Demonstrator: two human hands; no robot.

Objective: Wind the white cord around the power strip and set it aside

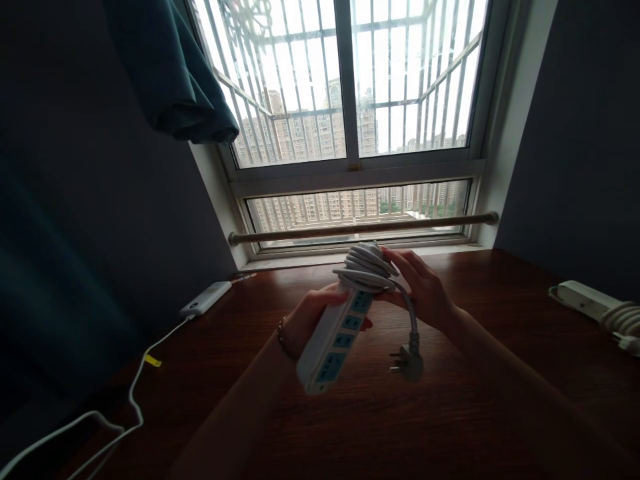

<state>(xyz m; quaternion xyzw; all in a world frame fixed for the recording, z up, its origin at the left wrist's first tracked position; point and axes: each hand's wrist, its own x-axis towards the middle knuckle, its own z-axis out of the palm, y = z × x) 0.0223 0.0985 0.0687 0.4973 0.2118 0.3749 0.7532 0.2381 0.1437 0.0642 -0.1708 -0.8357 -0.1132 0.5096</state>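
Observation:
A white power strip (pixel 336 340) with blue sockets is held above the dark wooden table (pixel 450 413). My left hand (pixel 309 317) grips its body from behind. Its grey cord (pixel 367 268) is coiled round the far end of the strip. My right hand (pixel 423 285) is closed on that coil and on the loose end of the cord. The plug (pixel 411 360) dangles from the cord below my right hand, just above the table.
A white power bank (pixel 206 298) lies at the back left with a white cable (pixel 125 413) trailing to the near left edge. A second white power strip with bundled cord (pixel 597 305) lies at the right edge. A window and a rail run behind the table.

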